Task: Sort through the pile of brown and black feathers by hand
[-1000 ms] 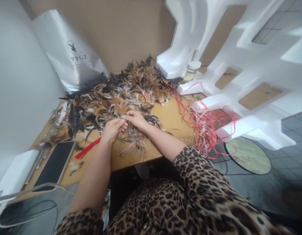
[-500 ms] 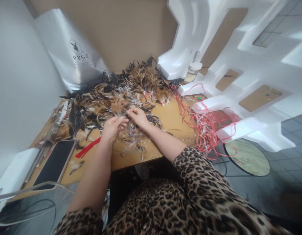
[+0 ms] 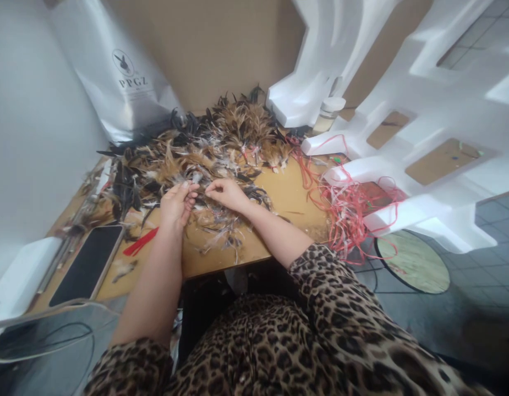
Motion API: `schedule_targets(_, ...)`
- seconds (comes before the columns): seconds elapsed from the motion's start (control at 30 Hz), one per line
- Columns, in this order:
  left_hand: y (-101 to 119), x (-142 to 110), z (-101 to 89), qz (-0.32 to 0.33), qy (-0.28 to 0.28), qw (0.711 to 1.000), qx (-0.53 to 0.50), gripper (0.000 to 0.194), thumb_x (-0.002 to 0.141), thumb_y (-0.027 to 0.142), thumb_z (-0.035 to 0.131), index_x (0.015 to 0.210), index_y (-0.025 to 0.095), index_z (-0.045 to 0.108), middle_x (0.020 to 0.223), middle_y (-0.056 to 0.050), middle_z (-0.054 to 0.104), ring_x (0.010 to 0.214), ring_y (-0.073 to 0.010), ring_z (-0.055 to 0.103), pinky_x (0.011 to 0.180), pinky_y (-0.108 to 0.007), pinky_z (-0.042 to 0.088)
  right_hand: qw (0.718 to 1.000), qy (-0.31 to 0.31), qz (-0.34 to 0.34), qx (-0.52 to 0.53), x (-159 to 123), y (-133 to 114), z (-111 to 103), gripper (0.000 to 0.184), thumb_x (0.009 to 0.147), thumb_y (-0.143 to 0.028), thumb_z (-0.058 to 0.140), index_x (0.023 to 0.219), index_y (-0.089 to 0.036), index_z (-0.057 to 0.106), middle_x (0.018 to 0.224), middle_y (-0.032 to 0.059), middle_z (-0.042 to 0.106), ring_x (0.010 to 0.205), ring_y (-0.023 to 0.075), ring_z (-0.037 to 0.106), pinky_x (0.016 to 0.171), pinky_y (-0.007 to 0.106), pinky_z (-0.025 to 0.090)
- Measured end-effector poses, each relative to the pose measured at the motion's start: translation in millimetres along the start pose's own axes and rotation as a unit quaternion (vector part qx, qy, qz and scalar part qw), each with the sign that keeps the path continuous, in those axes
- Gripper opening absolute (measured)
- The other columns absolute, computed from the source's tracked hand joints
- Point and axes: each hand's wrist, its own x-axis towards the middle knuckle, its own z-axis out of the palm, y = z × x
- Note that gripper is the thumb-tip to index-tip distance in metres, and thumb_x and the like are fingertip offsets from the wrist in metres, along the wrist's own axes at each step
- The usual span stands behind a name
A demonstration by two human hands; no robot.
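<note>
A heap of brown, black and whitish feathers point(image 3: 151, 165) covers the back and left of the wooden table. Over its near edge, my left hand point(image 3: 175, 202) is closed in a pinch, with a wispy feather point(image 3: 196, 177) at its fingertips. Just to the right, my right hand point(image 3: 226, 193) pinches thumb and forefinger together; anything between them is too small to make out. The fingertips of both hands are a short gap apart. Red strips point(image 3: 142, 242) lie beside my left forearm. Loose fluffy feather bits point(image 3: 225, 234) lie below my hands.
A phone point(image 3: 87, 267) and a white box point(image 3: 25, 278) with a cable lie at the left. A silver bag point(image 3: 134, 104) stands behind. White foam pieces point(image 3: 386, 170), a lidded jar point(image 3: 329, 113) and tangled pink ribbon point(image 3: 349, 214) occupy the right. A round stool point(image 3: 413, 261) is beside the table.
My hands, close together before, have drawn apart. My left hand has moved left and up with the feather; my right hand has shifted slightly left. The view has tilted a little.
</note>
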Motion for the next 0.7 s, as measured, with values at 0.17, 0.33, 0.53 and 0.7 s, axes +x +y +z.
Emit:
schedule_targets(0.17, -1.1, 2.0, -1.3, 0.009, -0.007, 1.0, -0.01, 0.015, 0.071, 0.023, 0.07, 0.08, 0.012, 0.064, 0.07, -0.004, 0.069, 0.047, -0.0038, 0.055, 0.04, -0.011, 0.038, 0.991, -0.054, -0.027, -0.119, -3.9, -4.2, 2.0, 0.015, 0.073, -0.027, 0.063, 0.081, -0.015, 0.07, 0.079, 0.0011, 0.066, 0.074, 0.011, 0.056, 0.072, 0.023, 0.039)
schedule_targets(0.33, 2.9, -1.3, 1.0, -0.014, -0.031, 0.998, -0.056, 0.011, 0.072, 0.02, 0.07, 0.078, 0.013, 0.063, 0.067, -0.002, 0.066, 0.044, -0.0006, 0.047, 0.036, -0.008, 0.031, 0.969, -0.091, -0.047, -0.226, -7.5, -7.1, 8.6, 0.031, 0.069, -0.037, 0.069, 0.093, -0.018, 0.07, 0.086, 0.0034, 0.063, 0.072, 0.0118, 0.052, 0.067, 0.023, 0.036)
schedule_targets(0.53, 6.4, -1.0, 0.4, -0.021, -0.05, 0.993, -0.109, 0.004, 0.077, 0.015, 0.065, 0.078, 0.015, 0.062, 0.065, 0.001, 0.064, 0.042, 0.0011, 0.042, 0.036, -0.007, 0.029, 0.993, -0.106, 0.017, -0.049, -6.3, -10.4, 13.4, 0.01, 0.075, -0.02, 0.058, 0.072, -0.013, 0.065, 0.068, 0.0007, 0.063, 0.058, 0.0072, 0.052, 0.06, 0.02, 0.038)
schedule_targets(0.7, 6.8, 0.8, -2.4, -0.013, -0.047, 0.993, -0.103, 0.011, 0.073, 0.02, 0.07, 0.079, 0.016, 0.062, 0.066, 0.001, 0.065, 0.049, -0.0028, 0.053, 0.041, -0.01, 0.037, 0.955, -0.067, 0.153, 0.243, -1.2, -17.3, -4.4, 0.021, 0.075, -0.034, 0.062, 0.077, -0.015, 0.055, 0.062, -0.0024, 0.062, 0.04, 0.0033, 0.041, 0.039, 0.016, 0.025)
